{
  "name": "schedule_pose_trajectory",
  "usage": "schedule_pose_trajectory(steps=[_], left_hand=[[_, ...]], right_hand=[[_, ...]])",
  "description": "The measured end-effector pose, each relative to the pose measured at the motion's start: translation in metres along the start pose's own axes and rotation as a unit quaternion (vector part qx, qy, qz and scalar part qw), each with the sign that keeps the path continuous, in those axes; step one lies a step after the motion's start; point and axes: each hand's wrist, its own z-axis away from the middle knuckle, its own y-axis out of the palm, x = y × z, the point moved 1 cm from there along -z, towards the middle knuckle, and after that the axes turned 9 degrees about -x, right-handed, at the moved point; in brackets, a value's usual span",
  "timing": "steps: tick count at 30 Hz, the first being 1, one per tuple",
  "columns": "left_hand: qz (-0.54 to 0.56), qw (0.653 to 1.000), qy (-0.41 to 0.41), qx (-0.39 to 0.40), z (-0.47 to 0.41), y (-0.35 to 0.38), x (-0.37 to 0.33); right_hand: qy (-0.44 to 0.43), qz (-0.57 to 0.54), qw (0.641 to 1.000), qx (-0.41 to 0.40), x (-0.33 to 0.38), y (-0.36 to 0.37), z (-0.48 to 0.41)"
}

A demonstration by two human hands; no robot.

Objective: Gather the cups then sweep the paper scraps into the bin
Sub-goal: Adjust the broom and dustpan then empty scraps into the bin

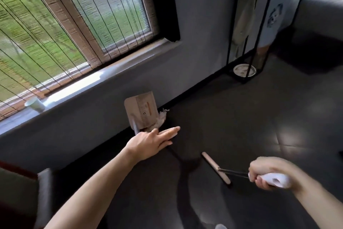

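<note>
A beige dustpan (pixel 141 110) stands tilted against the dark wall base, with white paper scraps (pixel 161 119) bunched at its right edge. My left hand (pixel 154 140) reaches toward the pan's white handle (pixel 135 126), fingers straight, touching or just short of it. My right hand (pixel 269 175) grips the white handle of a small broom; its thin metal rod leads left to the beige brush head (pixel 215 167) lying on the dark floor. A white paper cup (pixel 35 104) stands on the window sill at the left.
A black metal-frame stand (pixel 248 30) stands by the wall at the back right, with a white round dish (pixel 244 70) on the floor inside it. A grey sofa (pixel 323 11) fills the far right. A grey cushioned seat (pixel 42 191) sits at the lower left.
</note>
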Motion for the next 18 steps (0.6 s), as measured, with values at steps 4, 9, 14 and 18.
schedule_pose_trajectory(steps=[4, 9, 14, 18], left_hand=[[-0.021, 0.998, -0.048, -0.023, -0.011, -0.011, 0.006], [0.032, 0.997, -0.069, 0.02, -0.027, -0.014, 0.002], [0.132, 0.987, -0.03, 0.085, -0.025, 0.0, -0.011], [0.074, 0.994, -0.005, 0.083, -0.012, 0.014, -0.017]], right_hand=[[-0.006, 0.015, 1.0, -0.004, 0.002, -0.009, -0.003], [0.008, 0.018, 1.0, 0.001, 0.002, -0.01, -0.012], [0.028, 0.006, 0.999, 0.024, 0.004, -0.009, -0.014], [0.023, -0.002, 0.999, 0.028, 0.004, -0.008, -0.015]])
